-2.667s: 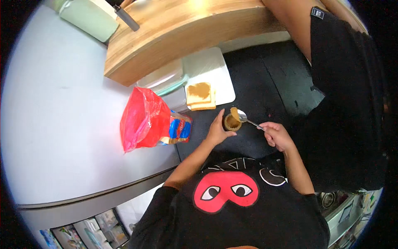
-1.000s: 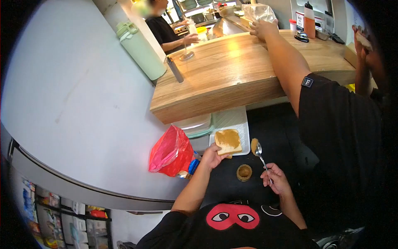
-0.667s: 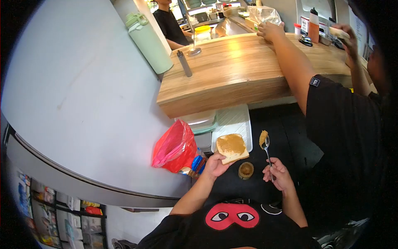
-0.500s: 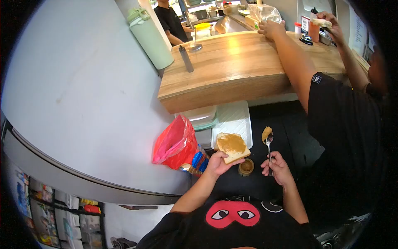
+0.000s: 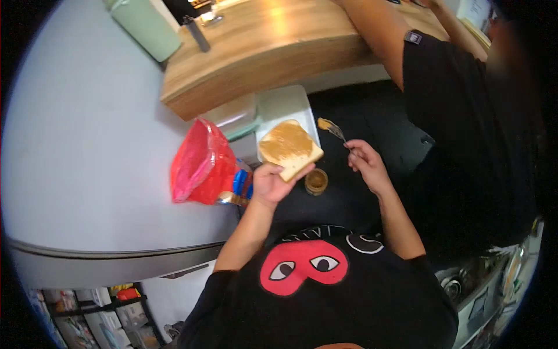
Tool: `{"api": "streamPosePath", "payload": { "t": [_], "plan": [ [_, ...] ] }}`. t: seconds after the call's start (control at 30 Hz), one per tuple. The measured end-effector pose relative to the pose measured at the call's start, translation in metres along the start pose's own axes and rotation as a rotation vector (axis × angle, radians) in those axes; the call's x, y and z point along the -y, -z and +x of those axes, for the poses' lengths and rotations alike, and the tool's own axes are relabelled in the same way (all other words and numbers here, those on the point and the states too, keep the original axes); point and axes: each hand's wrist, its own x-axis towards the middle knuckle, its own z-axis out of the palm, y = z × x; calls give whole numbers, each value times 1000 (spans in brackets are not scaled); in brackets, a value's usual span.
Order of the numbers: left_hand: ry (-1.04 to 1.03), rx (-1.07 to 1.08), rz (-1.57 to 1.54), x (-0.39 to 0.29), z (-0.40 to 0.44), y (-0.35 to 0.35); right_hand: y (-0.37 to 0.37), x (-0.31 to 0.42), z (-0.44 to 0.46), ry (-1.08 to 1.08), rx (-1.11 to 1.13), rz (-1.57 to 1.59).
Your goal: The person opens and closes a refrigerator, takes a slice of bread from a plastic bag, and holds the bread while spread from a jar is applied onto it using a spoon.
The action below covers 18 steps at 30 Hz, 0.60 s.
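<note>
A slice of bread (image 5: 299,161) rests in my left hand (image 5: 272,184), thumb over its near edge. Brown spread (image 5: 286,141) covers most of its top, with a bare strip toward me. My right hand (image 5: 367,164) is closed around the handle of a spoon (image 5: 336,131), which points up and left. A lump of the same brown spread sits on the spoon's tip, a little right of the bread. Between my hands, an open jar (image 5: 316,182) of brown spread stands on the black surface (image 5: 354,110).
Left of my hand stands an open red plastic bag (image 5: 203,166). Behind the bread are a white tray (image 5: 290,102) and a lidded container (image 5: 235,116). Beyond lies a wooden counter (image 5: 250,64) with a grey squeeze bottle (image 5: 197,36). A co-worker's arm (image 5: 378,29) reaches across at right.
The view has tipped downward and shifted right. My right hand has turned the spoon leftward, bringing its loaded tip nearer the bread. The bread is still in my left hand.
</note>
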Motion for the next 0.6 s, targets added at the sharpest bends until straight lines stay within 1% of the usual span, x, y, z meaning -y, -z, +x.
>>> {"api": "streamPosePath", "payload": {
  "t": [0.1,0.2,0.27,0.3,0.4,0.43,0.47,0.5,0.53,0.6],
  "plan": [
    [-25,8,7,1,-1,-5,2,-2,3,-16,7,67],
    [-33,33,25,1,-1,-8,-1,-2,3,-62,42,14],
    [-32,45,-21,2,-2,-10,-3,0,2,-32,89,14],
    [-51,19,18,3,-2,-12,-3,-2,3,-21,114,6],
    [-51,45,-63,2,-1,-22,-2,2,8,19,162,-26],
    [-59,70,-17,3,0,-22,-4,5,10,41,175,-37],
    [-41,39,-27,5,-1,-22,-6,8,10,62,191,-45],
    [-32,9,-32,7,-3,-24,-6,9,11,152,179,-180],
    [-39,-10,-26,5,-1,-28,-5,12,14,161,179,-199],
    [-59,76,-10,6,-2,-21,-6,10,14,191,193,-227]
  ]
}}
